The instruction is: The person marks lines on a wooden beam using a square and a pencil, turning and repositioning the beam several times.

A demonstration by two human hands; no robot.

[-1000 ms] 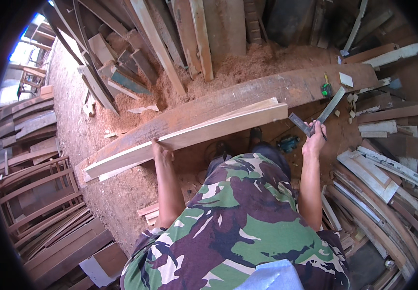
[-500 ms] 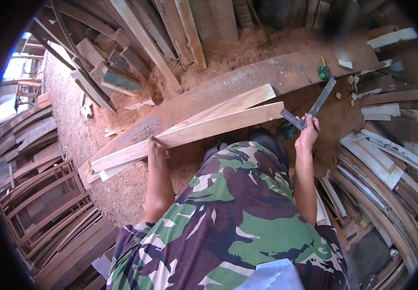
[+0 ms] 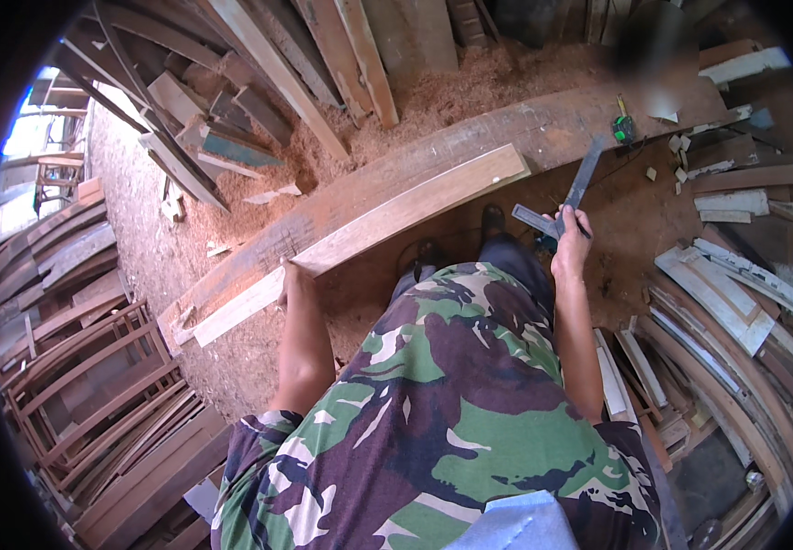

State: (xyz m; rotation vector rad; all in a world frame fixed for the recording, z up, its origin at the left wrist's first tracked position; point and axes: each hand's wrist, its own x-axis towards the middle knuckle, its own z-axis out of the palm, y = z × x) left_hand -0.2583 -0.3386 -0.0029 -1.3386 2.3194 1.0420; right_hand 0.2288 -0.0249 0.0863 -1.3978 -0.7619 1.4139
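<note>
A long pale wooden board (image 3: 415, 203) lies along the near edge of a broad, worn plank bench (image 3: 360, 183). My left hand (image 3: 299, 282) grips the board's near edge left of its middle, with the thumb over the top and the other fingers partly hidden below. To the right, my right hand (image 3: 571, 240) holds a dark metal try square (image 3: 583, 176) where its two arms meet. The square is in the air, its long blade pointing away toward a green and black tape measure (image 3: 623, 129) on the bench.
Timber planks (image 3: 282, 78) lean beyond the bench amid wood shavings (image 3: 497, 78). Stacked frames and boards (image 3: 94, 385) crowd the left, and curved wooden pieces (image 3: 735, 385) the right. Small offcut blocks (image 3: 680, 151) lie by the bench's right end. My feet (image 3: 493, 216) stand close under the near edge.
The board in my left hand has come away from me and down over the second board, so only one shows plainly. My right hand with the square has shifted slightly left and away.
</note>
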